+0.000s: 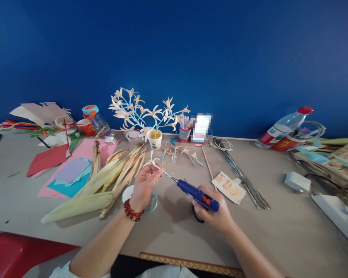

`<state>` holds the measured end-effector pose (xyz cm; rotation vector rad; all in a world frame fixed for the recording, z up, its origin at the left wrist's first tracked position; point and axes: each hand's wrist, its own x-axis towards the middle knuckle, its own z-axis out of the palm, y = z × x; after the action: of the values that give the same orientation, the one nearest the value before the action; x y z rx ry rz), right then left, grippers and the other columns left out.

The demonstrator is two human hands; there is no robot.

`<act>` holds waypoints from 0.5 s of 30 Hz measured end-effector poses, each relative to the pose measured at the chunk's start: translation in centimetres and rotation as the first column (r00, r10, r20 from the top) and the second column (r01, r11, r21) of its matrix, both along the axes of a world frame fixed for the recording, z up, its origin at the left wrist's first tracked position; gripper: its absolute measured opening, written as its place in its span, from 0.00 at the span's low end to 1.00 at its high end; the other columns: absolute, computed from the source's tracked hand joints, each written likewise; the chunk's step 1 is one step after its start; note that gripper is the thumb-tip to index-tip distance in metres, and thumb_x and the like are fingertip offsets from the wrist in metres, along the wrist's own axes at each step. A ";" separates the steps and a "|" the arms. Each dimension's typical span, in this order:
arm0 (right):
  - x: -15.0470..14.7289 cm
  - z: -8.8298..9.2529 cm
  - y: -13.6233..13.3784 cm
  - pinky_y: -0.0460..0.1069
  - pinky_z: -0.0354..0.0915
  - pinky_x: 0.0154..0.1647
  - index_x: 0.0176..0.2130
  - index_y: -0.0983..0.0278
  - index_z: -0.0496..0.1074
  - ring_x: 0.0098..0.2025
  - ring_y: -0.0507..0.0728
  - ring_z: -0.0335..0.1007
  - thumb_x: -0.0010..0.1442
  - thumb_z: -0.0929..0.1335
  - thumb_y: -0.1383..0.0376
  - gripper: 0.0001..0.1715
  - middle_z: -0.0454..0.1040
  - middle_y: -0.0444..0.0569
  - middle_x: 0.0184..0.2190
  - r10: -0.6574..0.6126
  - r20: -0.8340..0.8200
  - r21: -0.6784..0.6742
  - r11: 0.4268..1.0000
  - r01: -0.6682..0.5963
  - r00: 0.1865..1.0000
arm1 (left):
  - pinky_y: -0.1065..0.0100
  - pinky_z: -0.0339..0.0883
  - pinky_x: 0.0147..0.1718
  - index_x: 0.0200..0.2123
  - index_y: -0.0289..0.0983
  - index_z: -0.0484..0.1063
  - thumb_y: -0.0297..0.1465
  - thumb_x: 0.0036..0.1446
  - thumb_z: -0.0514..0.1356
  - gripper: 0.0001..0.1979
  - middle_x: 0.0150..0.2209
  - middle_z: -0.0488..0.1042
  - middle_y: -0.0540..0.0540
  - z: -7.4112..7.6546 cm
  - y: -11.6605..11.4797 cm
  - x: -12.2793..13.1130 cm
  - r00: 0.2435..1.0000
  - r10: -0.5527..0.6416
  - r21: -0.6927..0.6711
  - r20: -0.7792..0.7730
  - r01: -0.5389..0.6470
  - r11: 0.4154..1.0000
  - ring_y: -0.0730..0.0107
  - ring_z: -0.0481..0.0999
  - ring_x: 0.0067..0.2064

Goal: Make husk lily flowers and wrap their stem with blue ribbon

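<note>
From my end, L hand (145,185) is pinched, thumb & fingertips together on a small flower (152,161); bloom sits just fwd of the fingers, stem (166,173) runs off to their R. R hand (213,210) is wrapped round a blue glue gun (195,192), nozzle at the stem's free end; can't tell if touching. Flower's pale w/ narrow petals, stem lt blue. I've corn husks (103,179) L of L hand, wire bundle (245,179) fwd-R of R hand.
</note>
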<state>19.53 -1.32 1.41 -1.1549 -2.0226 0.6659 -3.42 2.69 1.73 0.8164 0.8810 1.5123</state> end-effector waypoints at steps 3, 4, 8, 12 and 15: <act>0.1 0.2 0.1 0.45 0.58 0.26 0.29 0.60 0.63 0.23 0.52 0.63 0.57 0.64 0.65 0.05 0.66 0.42 0.22 -0.011 0.036 -0.006 1.000 0.011 0.999 | 0.69 0.65 0.37 0.27 0.36 0.73 0.31 0.47 0.70 0.08 0.36 0.74 0.49 0.0 0.1 -0.1 0.998 -0.031 -0.013 0.056 0.031 0.999 0.75 0.71 0.34; 0.1 0.3 0.2 0.45 0.58 0.26 0.30 0.60 0.64 0.24 0.52 0.65 0.58 0.64 0.64 0.05 0.67 0.42 0.23 -0.024 0.061 -0.003 1.000 0.024 0.998 | 0.69 0.66 0.37 0.27 0.36 0.73 0.31 0.47 0.70 0.08 0.36 0.74 0.49 0.0 0.1 -0.1 0.996 -0.049 -0.019 0.074 0.051 0.999 0.75 0.71 0.34; 0.2 0.9 0.0 0.47 0.59 0.27 0.38 0.61 0.67 0.26 0.56 0.70 0.62 0.63 0.58 0.09 0.72 0.45 0.25 -0.139 0.243 0.029 0.990 0.136 0.960 | 0.71 0.67 0.36 0.28 0.35 0.74 0.30 0.49 0.70 0.08 0.36 0.73 0.50 0.2 0.0 -0.3 0.980 -0.134 -0.031 0.148 0.140 0.990 0.77 0.71 0.33; 2.2 1.4 -0.5 0.48 0.60 0.29 0.43 0.61 0.67 0.32 0.59 0.75 0.60 0.66 0.58 0.13 0.77 0.48 0.34 -0.228 0.484 0.094 0.973 0.209 0.845 | 0.72 0.68 0.35 0.30 0.36 0.75 0.29 0.50 0.69 0.06 0.36 0.74 0.50 0.3 -0.2 -0.5 0.965 -0.171 -0.041 0.201 0.182 0.982 0.77 0.72 0.33; 5.5 1.1 -0.8 0.49 0.59 0.27 0.45 0.61 0.66 0.33 0.60 0.76 0.58 0.66 0.59 0.14 0.78 0.49 0.39 -0.321 0.618 0.190 0.947 0.260 0.718 | 0.72 0.68 0.34 0.30 0.36 0.76 0.30 0.50 0.69 0.05 0.34 0.74 0.50 0.6 -0.3 -0.4 0.962 -0.179 -0.036 0.208 0.191 0.981 0.76 0.72 0.32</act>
<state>24.99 -2.17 2.47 -1.7770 -2.2945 -0.0123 -3.86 2.41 2.29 0.6698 0.6722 1.3733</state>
